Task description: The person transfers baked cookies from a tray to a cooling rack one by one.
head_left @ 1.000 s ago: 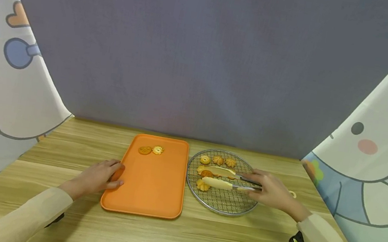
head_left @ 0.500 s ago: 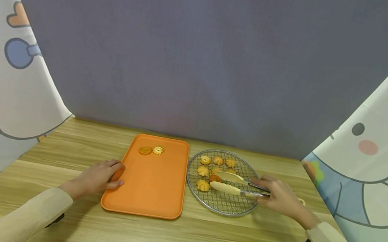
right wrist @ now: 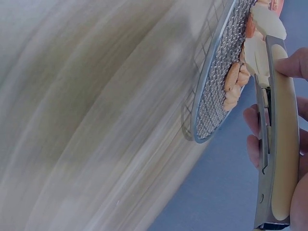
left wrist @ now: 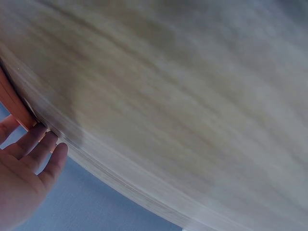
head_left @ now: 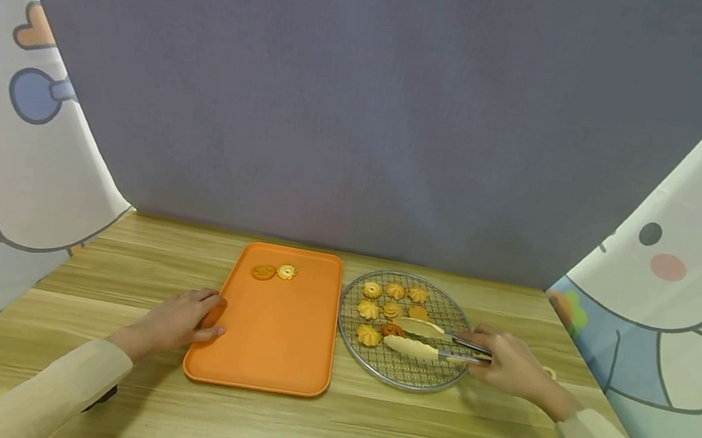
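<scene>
My right hand grips a pair of tongs with cream-coloured tips, thumb on one arm and fingers on the other. The tips stand apart, low over the round wire rack. A dark brown openwork cookie lies at their end; whether they touch it, I cannot tell. Golden piped cookies surround it, including a rosette to its left and a round cookie behind. At the orange tray's left edge, my left hand holds the rim, thumb and index finger over it.
On the tray's far part lie a brown oval cookie and a pale ring cookie, side by side. Tray and rack stand close together on the wooden table. A grey cloth wall rises behind the table.
The tongs have shifted right and toward me, and the dark brown cookie has moved with them, from the middle row to the front row. My left hand stays at the tray's edge.
</scene>
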### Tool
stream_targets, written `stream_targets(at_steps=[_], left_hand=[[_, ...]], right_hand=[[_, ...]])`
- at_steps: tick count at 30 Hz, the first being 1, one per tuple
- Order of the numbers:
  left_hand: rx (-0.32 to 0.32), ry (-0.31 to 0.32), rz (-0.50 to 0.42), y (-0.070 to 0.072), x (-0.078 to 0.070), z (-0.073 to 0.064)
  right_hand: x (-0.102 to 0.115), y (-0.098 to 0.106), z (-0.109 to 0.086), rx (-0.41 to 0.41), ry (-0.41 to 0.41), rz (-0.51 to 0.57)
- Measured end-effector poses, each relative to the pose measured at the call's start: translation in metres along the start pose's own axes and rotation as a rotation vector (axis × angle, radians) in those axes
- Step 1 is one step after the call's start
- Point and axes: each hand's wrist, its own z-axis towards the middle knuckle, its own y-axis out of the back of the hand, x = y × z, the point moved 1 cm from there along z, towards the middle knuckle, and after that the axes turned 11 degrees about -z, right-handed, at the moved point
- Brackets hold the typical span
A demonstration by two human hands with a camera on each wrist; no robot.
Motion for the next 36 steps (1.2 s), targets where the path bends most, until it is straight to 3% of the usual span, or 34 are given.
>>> stream_targets(at_steps=[23,36], left_hand=[[-0.001,-0.003,-0.007,0.002,-0.001,0.001],[0.017,0.011,-0.006,0.0,0.001,0.0]], right_hand=[[-0.003,-0.002,-0.003,0.001,-0.023,0.037],[0.006,0.001,0.017,-0.044,-0.067,0.001]])
